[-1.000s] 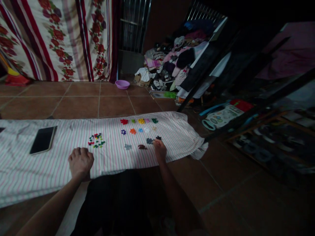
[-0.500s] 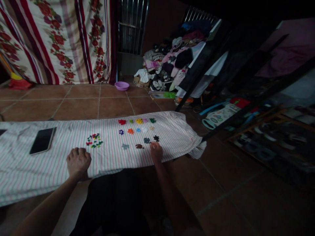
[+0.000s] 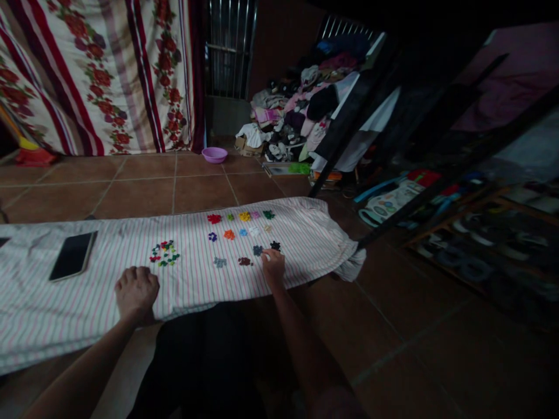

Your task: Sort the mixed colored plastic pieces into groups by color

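Note:
My right hand (image 3: 273, 269) hovers at the dark grey pieces (image 3: 258, 250) and the black pieces (image 3: 275, 245), fingertips pinched together; what is between them is too small to make out. Close by lie brown pieces (image 3: 245, 262) and light grey pieces (image 3: 219, 262). My left hand (image 3: 137, 289) rests palm down on the striped cloth (image 3: 192, 285), fingers curled in, with no object showing. Just beyond it is a loose ring of mixed-colour pieces (image 3: 165, 254). Farther back sit small heaps of red (image 3: 214, 219), yellow (image 3: 245, 216), orange (image 3: 229, 234) and dark green pieces (image 3: 268, 215), among others.
A phone (image 3: 73, 256) lies on the cloth at the left. Past the cloth-covered surface, a purple basin (image 3: 214, 155) stands on the tiled floor (image 3: 144, 195). A heap of clothes (image 3: 301, 110) is behind, and a shoe rack (image 3: 480, 233) is at the right.
My right hand has shifted slightly, its fingertips now nearer the gap between the dark grey and black pieces. My left hand stays on the cloth. The view has tilted slightly.

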{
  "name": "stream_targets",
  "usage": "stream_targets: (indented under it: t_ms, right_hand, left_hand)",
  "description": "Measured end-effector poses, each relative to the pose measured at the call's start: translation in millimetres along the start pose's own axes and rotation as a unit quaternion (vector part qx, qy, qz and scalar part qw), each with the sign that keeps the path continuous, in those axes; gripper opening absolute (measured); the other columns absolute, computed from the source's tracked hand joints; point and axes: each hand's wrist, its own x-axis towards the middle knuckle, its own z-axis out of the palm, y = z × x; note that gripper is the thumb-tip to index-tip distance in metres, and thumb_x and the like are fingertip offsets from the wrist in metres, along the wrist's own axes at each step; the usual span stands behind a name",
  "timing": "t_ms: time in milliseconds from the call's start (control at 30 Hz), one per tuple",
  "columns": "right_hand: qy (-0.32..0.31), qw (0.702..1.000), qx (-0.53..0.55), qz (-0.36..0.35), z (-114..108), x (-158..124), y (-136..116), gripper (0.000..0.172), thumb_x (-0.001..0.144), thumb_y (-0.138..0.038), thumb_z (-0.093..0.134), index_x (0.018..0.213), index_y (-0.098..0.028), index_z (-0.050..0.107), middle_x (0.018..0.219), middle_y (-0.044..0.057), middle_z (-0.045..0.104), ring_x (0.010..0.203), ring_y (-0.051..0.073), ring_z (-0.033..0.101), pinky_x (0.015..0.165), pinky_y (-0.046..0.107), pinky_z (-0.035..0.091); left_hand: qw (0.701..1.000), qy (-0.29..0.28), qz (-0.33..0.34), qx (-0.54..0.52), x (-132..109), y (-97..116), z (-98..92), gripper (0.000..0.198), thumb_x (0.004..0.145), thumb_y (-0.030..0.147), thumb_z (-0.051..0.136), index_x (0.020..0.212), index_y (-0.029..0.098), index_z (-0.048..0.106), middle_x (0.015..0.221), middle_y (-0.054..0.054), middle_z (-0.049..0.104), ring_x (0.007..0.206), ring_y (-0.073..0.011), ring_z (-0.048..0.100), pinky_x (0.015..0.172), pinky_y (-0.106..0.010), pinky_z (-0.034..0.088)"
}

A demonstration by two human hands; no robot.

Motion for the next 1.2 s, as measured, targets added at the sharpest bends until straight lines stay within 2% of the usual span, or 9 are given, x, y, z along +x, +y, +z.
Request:
stream_targets:
  t_ms: [300,500,600,700,800,1067,1200]
  right_hand:
    - [-0.002,0.999,0.039,-0.007,-6.5,-7.1,-0.5,0.028,0.086,-0.03,0.046,0.097,-0.015,0.067,0.097,0.011,0.067,0.094,0.022,0.058,0.088,0.035,0.044]
    - [0.011,0.998,0.055,0.013,-10.2,-10.4,-4.2,0.026,0.087,-0.034,0.044,0.09,-0.018,0.065,0.091,0.009,0.063,0.082,0.02,0.058,0.081,0.034,0.046]
    - [0.031,0.997,0.069,-0.006,-8.1,-11.8,-13.5,0.029,0.088,-0.036,0.042,0.087,-0.018,0.064,0.088,0.008,0.062,0.081,0.019,0.057,0.078,0.034,0.047]
    - [0.037,0.994,0.098,-0.043,-1.6,-12.9,-29.5,0.031,0.089,-0.038,0.042,0.087,-0.017,0.065,0.088,0.009,0.062,0.084,0.02,0.057,0.077,0.034,0.048]
    - [0.017,0.99,0.119,-0.068,8.3,-13.6,-51.5,0.029,0.088,-0.035,0.043,0.087,-0.017,0.066,0.091,0.009,0.063,0.084,0.02,0.058,0.076,0.033,0.049]
    - [-0.094,0.965,0.176,-0.173,47.9,-25.3,-117.2,0.025,0.09,-0.026,0.047,0.097,-0.019,0.07,0.095,0.008,0.065,0.092,0.019,0.062,0.087,0.033,0.051]
    - [-0.166,0.953,0.162,-0.193,74.0,-32.9,-142.8,0.026,0.09,-0.022,0.047,0.103,-0.021,0.07,0.099,0.007,0.066,0.094,0.018,0.063,0.088,0.03,0.05]
  left_hand:
    - [1.0,-0.003,-0.004,-0.002,0.7,-0.4,0.1,0.04,0.088,0.033,0.027,0.107,0.013,0.057,0.111,-0.016,0.055,0.106,-0.0278,0.05,0.09,-0.041,0.035]
    - [1.0,0.018,0.002,0.0,0.9,-3.1,6.2,0.038,0.089,0.032,0.028,0.105,0.013,0.057,0.109,-0.014,0.055,0.105,-0.0269,0.05,0.089,-0.039,0.035]
    - [0.999,0.031,0.009,0.01,1.5,-4.5,10.8,0.035,0.088,0.031,0.03,0.102,0.013,0.057,0.106,-0.013,0.056,0.103,-0.0268,0.051,0.087,-0.038,0.035]
    - [0.999,0.039,0.004,0.012,2.6,-5.0,13.4,0.033,0.088,0.03,0.033,0.1,0.013,0.058,0.105,-0.013,0.056,0.102,-0.0269,0.051,0.086,-0.039,0.035]
    - [0.999,0.046,0.002,0.001,3.6,-4.7,13.3,0.03,0.087,0.029,0.035,0.098,0.013,0.058,0.104,-0.013,0.056,0.103,-0.0274,0.05,0.087,-0.039,0.035]
    - [0.998,0.063,0.007,-0.01,4.1,-3.6,10.2,0.025,0.086,0.027,0.039,0.095,0.013,0.058,0.103,-0.014,0.057,0.103,-0.0277,0.051,0.087,-0.039,0.036]
    - [0.998,0.066,0.007,-0.01,4.5,-3.9,12.5,0.023,0.087,0.026,0.04,0.095,0.013,0.058,0.105,-0.014,0.057,0.105,-0.0277,0.051,0.088,-0.04,0.036]
